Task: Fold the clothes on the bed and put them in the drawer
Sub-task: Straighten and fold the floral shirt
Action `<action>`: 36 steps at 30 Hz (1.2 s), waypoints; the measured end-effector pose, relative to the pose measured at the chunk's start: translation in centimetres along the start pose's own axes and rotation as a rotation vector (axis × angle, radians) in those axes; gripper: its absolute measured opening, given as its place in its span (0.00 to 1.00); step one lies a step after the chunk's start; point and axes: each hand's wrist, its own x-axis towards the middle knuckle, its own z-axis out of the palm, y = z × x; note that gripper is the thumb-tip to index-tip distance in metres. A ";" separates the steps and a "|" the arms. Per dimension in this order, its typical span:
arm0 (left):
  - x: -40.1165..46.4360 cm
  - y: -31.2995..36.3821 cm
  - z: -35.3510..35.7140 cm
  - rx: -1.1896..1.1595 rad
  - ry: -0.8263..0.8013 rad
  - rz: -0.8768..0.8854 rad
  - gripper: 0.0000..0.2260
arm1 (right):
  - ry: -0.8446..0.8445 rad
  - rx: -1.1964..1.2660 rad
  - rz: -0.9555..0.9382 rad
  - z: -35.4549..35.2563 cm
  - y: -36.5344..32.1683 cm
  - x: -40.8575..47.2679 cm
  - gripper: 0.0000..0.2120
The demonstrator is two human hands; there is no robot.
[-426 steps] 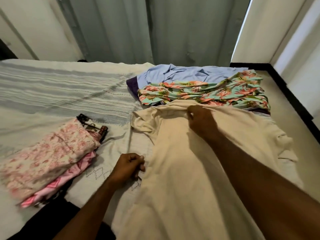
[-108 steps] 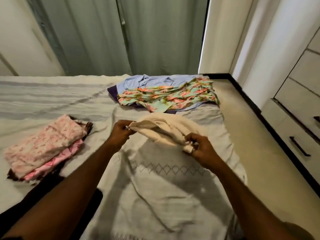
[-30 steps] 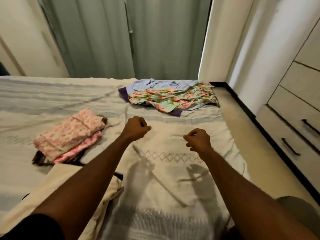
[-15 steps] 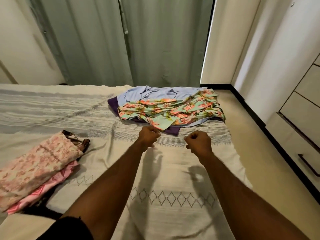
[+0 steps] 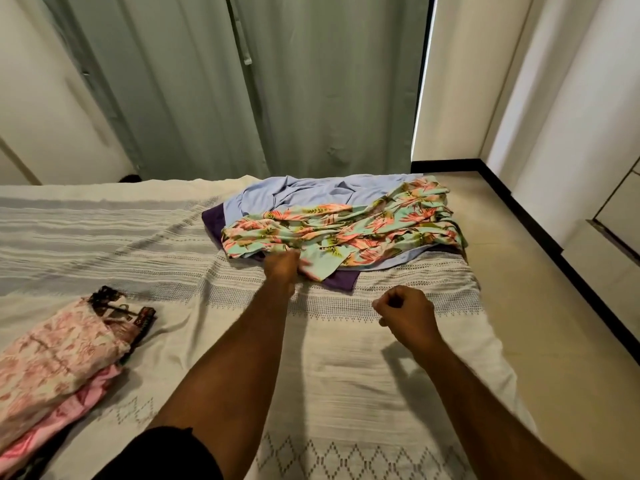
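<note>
Left hand [image 5: 282,266] grips the floral garment's [image 5: 346,233] near edge; right hand [image 5: 405,311] fisted, holding nothing, nearby.

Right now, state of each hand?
Left hand: closing its grip on the near edge of the floral garment.
Right hand: curled shut, holding nothing, above the bedspread.

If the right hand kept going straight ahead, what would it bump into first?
Probably the dark purple cloth at the pile's near edge; the right hand, a closed empty fist, has only bare white bedspread before it. Depth is uncertain.
</note>
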 end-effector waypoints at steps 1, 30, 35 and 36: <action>-0.1 0.0 0.1 -0.066 0.019 0.025 0.02 | -0.003 -0.013 -0.018 0.1 0.2 0.1 0.08; -32.3 -18.0 -14.8 0.109 -0.253 0.001 0.21 | -0.219 -0.650 -0.165 -1.3 5.5 -28.4 0.34; -35.2 -20.0 -18.4 -0.190 -0.280 -0.152 0.23 | -0.313 -0.511 -0.480 -0.7 9.3 -31.4 0.16; -35.7 -19.9 -19.0 -0.222 -0.259 -0.158 0.20 | -0.296 -0.440 -0.502 -0.7 9.8 -31.9 0.15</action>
